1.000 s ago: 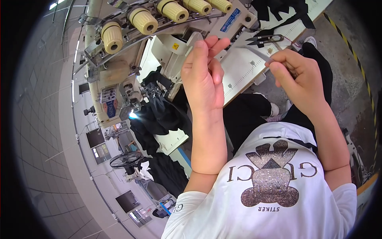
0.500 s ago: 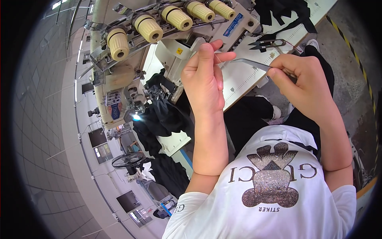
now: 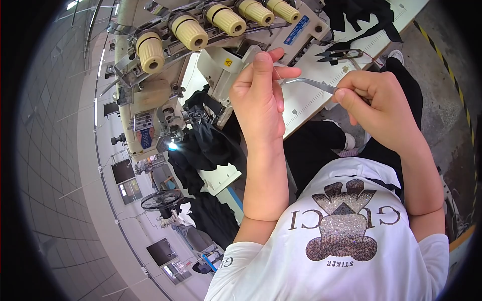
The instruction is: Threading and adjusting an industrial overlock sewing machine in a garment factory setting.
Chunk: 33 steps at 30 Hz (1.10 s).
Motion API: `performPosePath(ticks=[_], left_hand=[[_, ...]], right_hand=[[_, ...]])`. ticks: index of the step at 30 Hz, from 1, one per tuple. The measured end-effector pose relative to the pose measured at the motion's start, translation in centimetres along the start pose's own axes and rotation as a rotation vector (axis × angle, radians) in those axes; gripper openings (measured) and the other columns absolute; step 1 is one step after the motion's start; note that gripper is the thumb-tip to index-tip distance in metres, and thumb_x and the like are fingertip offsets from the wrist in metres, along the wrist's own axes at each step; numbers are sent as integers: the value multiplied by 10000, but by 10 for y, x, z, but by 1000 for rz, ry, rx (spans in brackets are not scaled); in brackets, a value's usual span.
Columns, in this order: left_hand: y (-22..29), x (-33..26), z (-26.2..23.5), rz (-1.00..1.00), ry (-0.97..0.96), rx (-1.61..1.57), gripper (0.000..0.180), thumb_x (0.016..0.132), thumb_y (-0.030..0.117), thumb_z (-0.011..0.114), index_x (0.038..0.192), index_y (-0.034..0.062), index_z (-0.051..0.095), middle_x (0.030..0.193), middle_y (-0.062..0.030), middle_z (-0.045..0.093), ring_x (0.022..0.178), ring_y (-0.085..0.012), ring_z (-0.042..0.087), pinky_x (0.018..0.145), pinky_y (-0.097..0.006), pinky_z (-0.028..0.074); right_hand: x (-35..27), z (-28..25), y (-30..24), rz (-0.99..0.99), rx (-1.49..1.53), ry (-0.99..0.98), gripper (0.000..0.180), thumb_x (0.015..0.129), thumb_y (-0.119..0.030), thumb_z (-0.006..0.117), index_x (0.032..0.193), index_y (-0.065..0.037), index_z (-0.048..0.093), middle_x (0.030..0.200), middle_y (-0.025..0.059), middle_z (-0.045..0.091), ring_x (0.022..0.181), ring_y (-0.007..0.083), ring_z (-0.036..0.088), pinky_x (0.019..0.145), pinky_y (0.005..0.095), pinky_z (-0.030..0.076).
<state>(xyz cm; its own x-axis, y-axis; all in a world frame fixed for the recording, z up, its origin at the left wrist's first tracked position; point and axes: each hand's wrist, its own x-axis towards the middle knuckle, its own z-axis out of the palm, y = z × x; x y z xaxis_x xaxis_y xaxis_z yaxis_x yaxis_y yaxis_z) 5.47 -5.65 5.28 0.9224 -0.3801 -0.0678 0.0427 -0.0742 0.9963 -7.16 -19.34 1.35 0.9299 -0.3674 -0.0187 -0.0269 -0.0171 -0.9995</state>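
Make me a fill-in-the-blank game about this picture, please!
1. The right hand holds a pair of bent metal ____.
2. The sewing machine shows ____ cream knobs in a row.
3. The thread snips lie on a ____ tabletop.
4. The floor tape has black and ____ stripes.

Missing words: tweezers; five; white; yellow.

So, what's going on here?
A person in a white T-shirt is working beside a beige sewing machine. The right hand holds bent metal tweezers, their tips close to the left hand, where a fine thread seems to show. Black snips lie on the white table, and black fabric is bunched by the machine.
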Motion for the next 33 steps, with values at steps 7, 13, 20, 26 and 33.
performPosePath(ticks=[7,13,20,26,33], left_hand=[[1,0,0,-4,0,22,414,976,357,611,907,-44,688,822,-159,719,414,-15,358,401,-165,262],[1,0,0,-3,-5,30,431,979,370,604,905,-47,686,844,-165,724,419,-19,371,402,-165,266],[-6,2,-8,18,-81,124,423,1011,347,546,900,-35,689,928,-161,733,455,-31,406,438,-183,313],[-4,-1,-6,93,-28,264,363,1019,280,530,1145,-37,654,907,-97,732,504,-15,416,471,-173,322],[-4,-1,-1,194,6,247,375,1031,264,504,1235,-34,603,899,-83,724,507,-13,417,477,-168,325]], right_hand=[[2,2,-1,-10,4,-23,189,865,-126,623,786,44,639,515,48,459,485,103,402,476,305,337],[2,4,-2,27,72,-47,191,877,-135,603,803,34,651,514,27,489,474,84,439,470,281,342],[8,3,36,240,972,-21,238,1004,-232,516,974,-23,626,656,25,612,440,35,366,392,184,249],[13,30,28,194,950,114,236,1002,-211,522,1019,-1,629,737,43,650,525,46,426,497,182,339],[23,48,11,120,789,68,234,989,-184,514,985,23,625,732,69,671,540,40,464,524,188,387]])
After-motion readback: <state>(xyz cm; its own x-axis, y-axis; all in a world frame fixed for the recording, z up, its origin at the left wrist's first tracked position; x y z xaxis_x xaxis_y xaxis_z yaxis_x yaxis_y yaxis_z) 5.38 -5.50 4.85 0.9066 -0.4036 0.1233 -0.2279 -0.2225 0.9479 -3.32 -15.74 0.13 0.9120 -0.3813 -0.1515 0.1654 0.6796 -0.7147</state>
